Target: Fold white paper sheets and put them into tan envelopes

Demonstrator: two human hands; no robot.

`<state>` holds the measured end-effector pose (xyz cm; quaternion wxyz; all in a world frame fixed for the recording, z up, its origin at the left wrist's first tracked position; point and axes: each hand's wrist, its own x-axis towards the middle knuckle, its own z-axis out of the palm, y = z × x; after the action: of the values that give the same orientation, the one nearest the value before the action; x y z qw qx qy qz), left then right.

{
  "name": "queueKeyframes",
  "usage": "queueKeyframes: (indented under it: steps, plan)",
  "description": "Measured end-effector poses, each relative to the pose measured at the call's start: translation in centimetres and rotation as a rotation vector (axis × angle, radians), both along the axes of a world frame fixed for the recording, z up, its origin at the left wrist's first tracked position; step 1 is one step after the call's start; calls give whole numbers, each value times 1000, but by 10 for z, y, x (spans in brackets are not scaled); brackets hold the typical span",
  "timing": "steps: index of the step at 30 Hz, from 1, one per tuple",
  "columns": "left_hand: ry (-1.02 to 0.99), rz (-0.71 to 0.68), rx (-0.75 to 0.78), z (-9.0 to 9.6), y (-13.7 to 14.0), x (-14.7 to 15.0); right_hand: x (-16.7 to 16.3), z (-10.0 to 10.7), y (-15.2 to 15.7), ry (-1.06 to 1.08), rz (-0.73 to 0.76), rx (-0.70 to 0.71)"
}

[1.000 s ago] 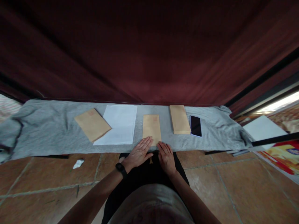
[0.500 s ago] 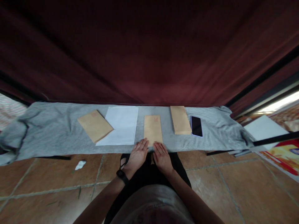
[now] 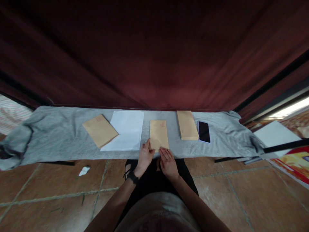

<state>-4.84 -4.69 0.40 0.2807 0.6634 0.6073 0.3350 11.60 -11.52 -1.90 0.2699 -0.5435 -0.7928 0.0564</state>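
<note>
Brown rectangular paper envelope [image 3: 158, 132]: left hand [image 3: 145, 157] touches left edge, grip unclear; right hand [image 3: 168, 163] flattened on bottom edge, fingers together.

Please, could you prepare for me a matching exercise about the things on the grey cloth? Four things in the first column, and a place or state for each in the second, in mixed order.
Column 1
1. Phone
2. White paper
3. Middle envelope
4. Brown stack

Column 2
A. Touched at its near end by the left hand and the right hand
B. Dark screen, pale purple rim
C. Partly covered by the slanted envelope
D. Close beside the phone, on its left side

Right pairs: 1-B, 2-C, 3-A, 4-D
</note>
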Motion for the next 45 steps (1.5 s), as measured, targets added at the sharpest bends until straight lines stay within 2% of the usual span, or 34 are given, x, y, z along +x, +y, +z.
queueKeyframes:
  steps: [6,13,18,21,25,28,31,33,39,45]
  plan:
    - [-174,8,-214,12,1,4,0,3,1,-5,0,-3]
    - [-500,32,-285,9,4,8,-8,17,13,-34,-102,-13]
    - [-592,-28,-241,28,0,22,-7,34,30,51,-187,4]
    - [-629,-55,-198,43,-3,29,0,46,40,320,-222,-29]
    - [-590,-12,-167,46,-5,31,8,57,51,995,-366,-221]
    - [-596,29,-299,36,-8,31,6,56,52,1372,-381,-339]
    - [-711,-50,-463,28,-12,36,-1,51,47,1644,-303,-429]
    - [-762,-70,-498,25,-14,41,-7,48,42,1750,-270,-460]
    - [-791,27,-455,20,-6,48,-11,40,36,1662,-244,-534]
    - [-697,59,-471,15,16,30,6,28,31,1512,-275,-796]
